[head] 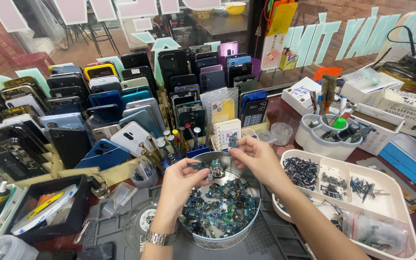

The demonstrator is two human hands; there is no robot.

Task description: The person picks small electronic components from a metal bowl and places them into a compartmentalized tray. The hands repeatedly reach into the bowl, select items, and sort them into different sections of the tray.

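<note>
We see a small blue circuit board (201, 166) lying with its long axis roughly left to right, held above the round tin (196, 236) of similar blue parts on the table, pinched between the fingers (199, 172) of the left hand (181, 185). The right hand (256, 159) has its fingers closed on a smaller blue part (233, 141), which stands more upright, just above and to the right of the board. Beside the tin sit a white compartment tray (400, 212) of tiny parts and rows of phone back covers (102, 115).
</note>
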